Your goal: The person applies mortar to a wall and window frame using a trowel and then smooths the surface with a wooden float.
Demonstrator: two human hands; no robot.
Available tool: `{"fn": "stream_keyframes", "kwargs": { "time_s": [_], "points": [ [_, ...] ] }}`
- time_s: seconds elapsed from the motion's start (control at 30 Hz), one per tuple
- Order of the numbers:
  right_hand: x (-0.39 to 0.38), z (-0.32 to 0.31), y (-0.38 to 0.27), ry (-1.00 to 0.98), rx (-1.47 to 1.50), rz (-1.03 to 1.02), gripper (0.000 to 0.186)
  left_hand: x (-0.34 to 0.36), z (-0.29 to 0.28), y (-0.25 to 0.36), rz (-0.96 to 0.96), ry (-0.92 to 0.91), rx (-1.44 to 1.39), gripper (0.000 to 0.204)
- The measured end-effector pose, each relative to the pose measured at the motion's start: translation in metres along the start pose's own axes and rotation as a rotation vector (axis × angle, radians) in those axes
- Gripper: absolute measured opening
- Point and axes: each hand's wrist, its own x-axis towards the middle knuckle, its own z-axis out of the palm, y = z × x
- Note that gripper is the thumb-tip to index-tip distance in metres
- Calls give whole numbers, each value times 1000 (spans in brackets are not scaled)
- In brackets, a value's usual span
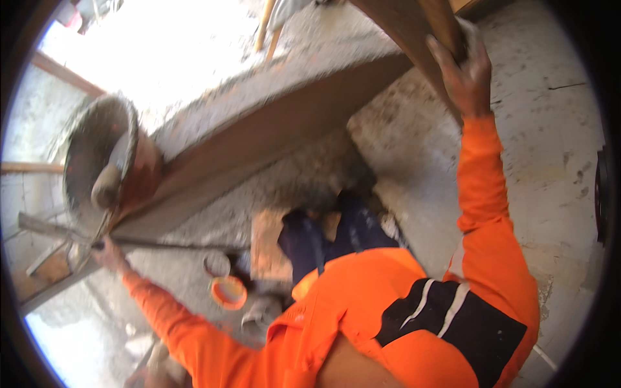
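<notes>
My left hand (111,257) is closed at the lower edge of a cement-crusted bucket (145,171); what its fingers grip is unclear. In the bucket lies a tool with a rounded grey handle (105,187). The bucket leans against a long sloping mortar-coated ledge (272,129). At the upper right my right hand (468,77) grips a brown wooden piece (407,26), which rises out of the top of the view. My legs (336,226) show below the ledge.
An orange container (228,292), a round grey tin (216,264) and a wooden block (268,244) are on the dusty ground near my legs. Timber pieces (45,229) stand at the left. A grey wall (543,161) is at the right; wooden legs (265,22) show at the top.
</notes>
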Motion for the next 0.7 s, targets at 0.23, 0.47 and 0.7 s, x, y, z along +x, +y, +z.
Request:
{"fn": "stream_keyframes", "kwargs": {
  "time_s": [0.23, 0.47, 0.7],
  "points": [
    [-31, -90, 97, 570, 265, 337, 28, -7, -2, -34, 172, 122, -43, 76],
    [-241, 65, 254, 777, 273, 593, 24, -201, 80, 175, 254, 679, -292, 52],
    [-243, 209, 290, 694, 597, 286, 26, -244, 126, 379, 979, 326, -93, 33]
  ]
}}
